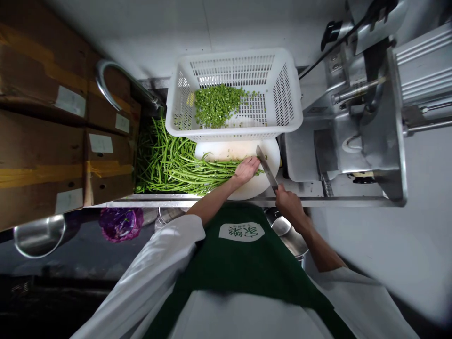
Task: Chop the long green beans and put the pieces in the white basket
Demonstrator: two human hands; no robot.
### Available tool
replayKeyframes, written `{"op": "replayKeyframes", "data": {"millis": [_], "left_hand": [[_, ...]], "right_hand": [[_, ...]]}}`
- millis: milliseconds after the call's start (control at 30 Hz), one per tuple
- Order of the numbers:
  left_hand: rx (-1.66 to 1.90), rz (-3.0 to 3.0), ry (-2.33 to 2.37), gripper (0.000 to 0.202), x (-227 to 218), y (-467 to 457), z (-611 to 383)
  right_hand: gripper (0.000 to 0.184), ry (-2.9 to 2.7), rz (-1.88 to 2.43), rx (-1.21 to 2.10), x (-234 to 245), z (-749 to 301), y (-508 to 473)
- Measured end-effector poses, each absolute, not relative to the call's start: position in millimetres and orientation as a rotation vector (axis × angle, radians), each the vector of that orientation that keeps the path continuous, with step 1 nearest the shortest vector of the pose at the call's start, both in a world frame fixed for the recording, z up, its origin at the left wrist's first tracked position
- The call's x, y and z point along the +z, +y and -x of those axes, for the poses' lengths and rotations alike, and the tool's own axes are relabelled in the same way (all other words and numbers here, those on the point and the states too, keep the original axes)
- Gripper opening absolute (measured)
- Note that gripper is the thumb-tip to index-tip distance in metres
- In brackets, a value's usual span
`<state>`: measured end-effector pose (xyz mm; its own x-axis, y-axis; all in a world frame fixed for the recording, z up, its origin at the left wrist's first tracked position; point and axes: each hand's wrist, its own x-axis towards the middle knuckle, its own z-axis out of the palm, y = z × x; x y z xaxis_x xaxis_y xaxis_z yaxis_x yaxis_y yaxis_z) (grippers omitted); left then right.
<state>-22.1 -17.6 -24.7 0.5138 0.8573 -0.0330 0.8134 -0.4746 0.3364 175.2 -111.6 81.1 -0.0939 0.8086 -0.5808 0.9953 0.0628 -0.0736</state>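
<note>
Long green beans (190, 169) lie in a heap that runs from the sink side onto a round white cutting board (243, 190). My left hand (247, 169) is closed over the bundle near its right end, pressing it to the board. In my right hand (287, 202) is the handle of a knife (267, 168), its blade slanting up and left, just right of my left fingers. A few small cut bits lie by the blade. Behind the board, a white plastic basket (234, 133) holds chopped green pieces (221, 103).
Stacked cardboard boxes (42, 146) stand at the left beside a curved faucet (106, 87). A metal slicing machine (374, 117) and a cleaver (325, 150) are to the right. Below the counter edge are a purple bag (121, 222) and a metal pot (291, 238).
</note>
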Motion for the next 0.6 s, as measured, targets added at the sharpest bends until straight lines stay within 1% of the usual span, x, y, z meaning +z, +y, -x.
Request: {"op": "replayKeyframes", "data": {"millis": [200,433,600], "left_hand": [[0.169,-2.443,1.413,0.033,-21.9,-17.2,23.3],[0.244,-2.413,1.409,0.031,-25.4,-17.0,23.5],[0.272,-2.429,1.423,0.025,-30.4,-16.2,24.3]], "right_hand": [[0.035,1.937,-1.827,-0.730,65.7,-155.6,-90.6],[0.036,1.918,-1.836,-0.705,73.1,-164.7,-101.0],[0.032,1.941,-1.885,-0.767,64.1,-148.8,-91.5]]}}
